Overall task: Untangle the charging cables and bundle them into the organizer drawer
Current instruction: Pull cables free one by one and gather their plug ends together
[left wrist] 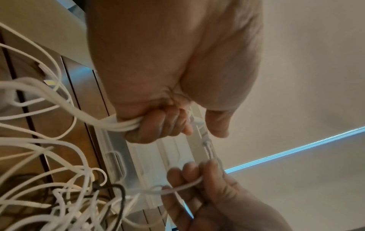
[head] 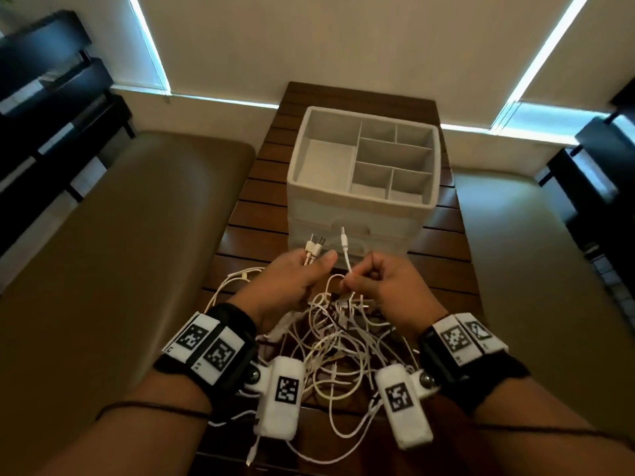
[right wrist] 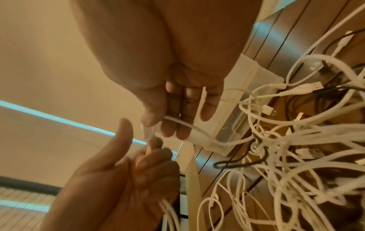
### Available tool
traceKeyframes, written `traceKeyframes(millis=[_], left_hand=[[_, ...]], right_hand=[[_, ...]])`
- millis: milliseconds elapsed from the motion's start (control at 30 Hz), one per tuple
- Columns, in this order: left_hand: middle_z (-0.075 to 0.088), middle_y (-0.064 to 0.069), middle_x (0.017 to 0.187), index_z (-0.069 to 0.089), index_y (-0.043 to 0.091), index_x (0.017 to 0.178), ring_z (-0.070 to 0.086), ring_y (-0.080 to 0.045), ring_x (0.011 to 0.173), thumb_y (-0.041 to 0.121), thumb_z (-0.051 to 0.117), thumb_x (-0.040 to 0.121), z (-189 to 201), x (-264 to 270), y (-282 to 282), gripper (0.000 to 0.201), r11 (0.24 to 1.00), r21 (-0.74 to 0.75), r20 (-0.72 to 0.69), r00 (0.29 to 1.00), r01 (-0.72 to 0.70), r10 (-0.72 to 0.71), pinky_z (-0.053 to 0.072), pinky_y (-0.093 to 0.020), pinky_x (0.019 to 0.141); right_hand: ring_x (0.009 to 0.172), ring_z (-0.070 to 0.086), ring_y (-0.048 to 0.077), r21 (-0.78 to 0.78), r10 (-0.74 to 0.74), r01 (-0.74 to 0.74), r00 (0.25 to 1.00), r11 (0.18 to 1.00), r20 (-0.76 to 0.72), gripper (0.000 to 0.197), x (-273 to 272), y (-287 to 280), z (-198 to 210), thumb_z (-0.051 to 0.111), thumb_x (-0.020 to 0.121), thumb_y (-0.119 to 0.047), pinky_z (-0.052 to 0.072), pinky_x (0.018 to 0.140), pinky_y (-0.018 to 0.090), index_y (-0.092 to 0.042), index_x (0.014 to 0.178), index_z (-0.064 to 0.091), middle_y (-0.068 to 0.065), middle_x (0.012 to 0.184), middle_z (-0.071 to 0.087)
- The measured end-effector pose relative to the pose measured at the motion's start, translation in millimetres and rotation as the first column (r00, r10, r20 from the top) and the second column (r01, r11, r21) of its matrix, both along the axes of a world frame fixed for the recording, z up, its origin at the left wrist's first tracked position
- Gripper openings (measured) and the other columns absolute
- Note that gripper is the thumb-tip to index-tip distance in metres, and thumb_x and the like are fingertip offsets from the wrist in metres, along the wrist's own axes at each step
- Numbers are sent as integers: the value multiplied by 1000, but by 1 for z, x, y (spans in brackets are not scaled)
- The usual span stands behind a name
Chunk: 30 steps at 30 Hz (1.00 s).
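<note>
A tangle of white charging cables (head: 338, 341) lies on the slatted wooden table (head: 254, 207), just in front of a pale organizer (head: 364, 201) with open top compartments and drawers below. My left hand (head: 295, 280) grips a small bunch of cable ends (head: 73, 247), their plugs sticking up; in the left wrist view the bunch (left wrist: 118, 124) runs through the curled fingers. My right hand (head: 381, 280) pinches a single white cable (head: 346, 255) whose plug points upward; this cable (right wrist: 189, 125) crosses its fingers in the right wrist view. Both hands hover above the tangle.
A few dark cables (right wrist: 237, 163) are mixed into the pile. Tan cushioned seats (head: 120, 252) flank the table on both sides. Dark shelving (head: 44, 108) stands at the far left and right. Window blinds (head: 326, 39) fill the wall behind the organizer.
</note>
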<state>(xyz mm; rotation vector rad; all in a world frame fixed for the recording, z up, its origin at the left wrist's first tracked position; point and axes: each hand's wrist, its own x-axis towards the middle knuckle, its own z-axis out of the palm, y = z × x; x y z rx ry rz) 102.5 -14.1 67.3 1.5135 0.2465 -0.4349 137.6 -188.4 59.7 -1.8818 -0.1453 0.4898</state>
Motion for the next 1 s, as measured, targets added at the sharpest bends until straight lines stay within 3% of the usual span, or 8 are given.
traceKeyframes(millis=[167,367,567,600,667,733,833,1000], left_hand=[[53,9,51,57,10,91,45,-2,43,34,50,99,7,-6,-17,26,998,-60,66,997,-27,31,37,-17,44],[53,3,57,55,14,74,48,-7,49,35,44,102,7,-9,-24,36,991,8,123,984,-131,129,40,-22,50],[37,3,54,47,14,77,41,-13,51,35,39,104,43,-2,-15,35,903,-306,135,926,-300,353,44,-29,55],[38,4,55,49,15,79,40,-11,49,37,40,103,53,-1,-12,34,922,-269,192,922,-280,336,42,-29,51],[47,5,61,56,17,85,40,-9,51,44,48,99,67,0,3,31,969,144,397,908,-203,131,36,-29,50],[61,5,77,60,22,94,54,-8,64,45,64,89,74,-2,21,24,753,643,441,870,-137,-218,44,-30,59],[66,5,83,61,25,89,64,-18,80,47,71,82,68,-12,28,25,396,912,286,859,-107,-425,45,-29,66],[61,5,61,65,20,72,51,-2,49,44,72,83,49,-12,11,27,616,787,273,903,-13,-331,36,-18,46]], right_hand=[[59,60,2,-46,47,-40,982,998,185,25,-23,7,1,77,77,-9,50,63,25,-24,66,60,-7,62,65],[76,66,20,-72,79,-65,975,995,209,16,-31,10,-2,77,78,-18,54,75,39,-18,74,61,6,80,70],[72,57,10,-243,368,-330,920,912,135,17,-29,-5,-20,65,87,-22,50,78,43,-29,73,57,-7,74,61],[72,56,9,-274,372,-328,920,904,127,14,-26,-8,-21,64,87,-22,50,78,43,-26,75,58,-7,74,60],[70,56,7,-259,328,-291,938,921,114,11,-20,-13,-17,64,89,-19,50,76,40,-20,78,60,-6,74,61],[67,58,3,-177,275,-251,953,952,127,12,-12,-14,-4,64,90,-18,50,72,30,-20,78,62,-5,72,64],[70,63,9,-160,295,-266,936,950,192,8,-6,-5,18,65,89,-21,53,70,28,-16,84,66,2,79,69],[77,64,25,-102,293,-274,902,956,318,6,5,14,26,62,88,-18,56,74,49,-15,91,65,10,87,68]])
